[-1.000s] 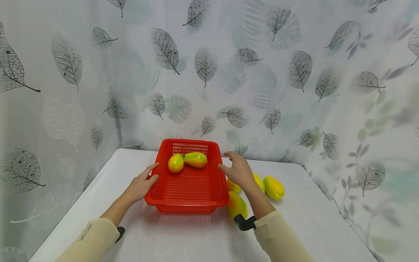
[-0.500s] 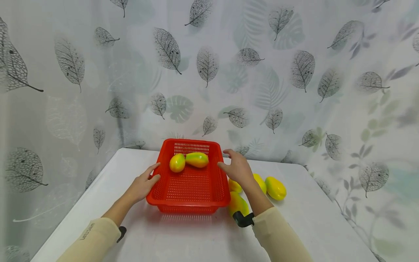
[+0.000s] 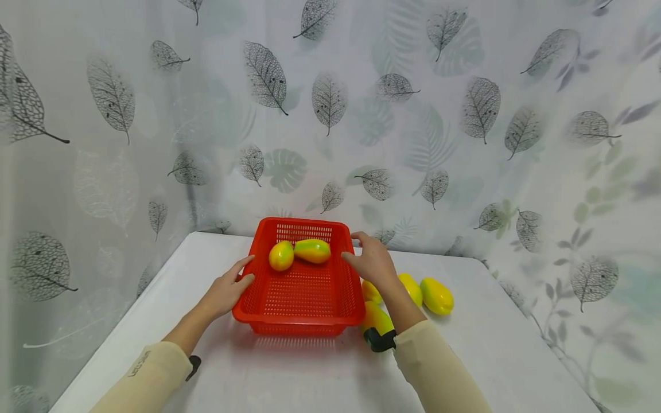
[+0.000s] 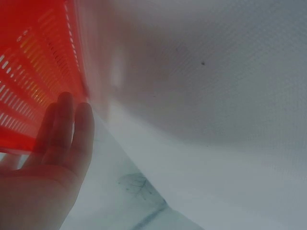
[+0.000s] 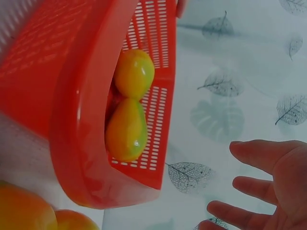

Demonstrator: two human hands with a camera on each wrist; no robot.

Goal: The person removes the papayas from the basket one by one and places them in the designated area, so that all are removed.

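Observation:
A red plastic basket [image 3: 296, 321] with slotted walls stands on the white table. Two yellow-green, smooth, pear-shaped fruits [image 3: 312, 251] lie side by side at its far end. At the basket's left side is my left hand [image 3: 224, 293]; in the left wrist view its straight fingers [image 4: 82, 127] lie along the outer wall, apparently touching it. My right hand [image 3: 373, 261] hovers by the right rim, fingers spread and holding nothing. From the right wrist view, a gap separates its fingertips [image 5: 240, 149] from the basket.
Right of the basket lie several more yellow fruits [image 3: 437, 296], partly hidden behind my right forearm. Near the basket's front right corner is another fruit [image 3: 376, 317]. A leaf-patterned curtain [image 3: 330, 103] hangs behind the table [image 3: 289, 384].
My right hand has shifted slightly left, closer to the basket's rim. The head view has turned a little. The left hand, basket and fruits stay as they were.

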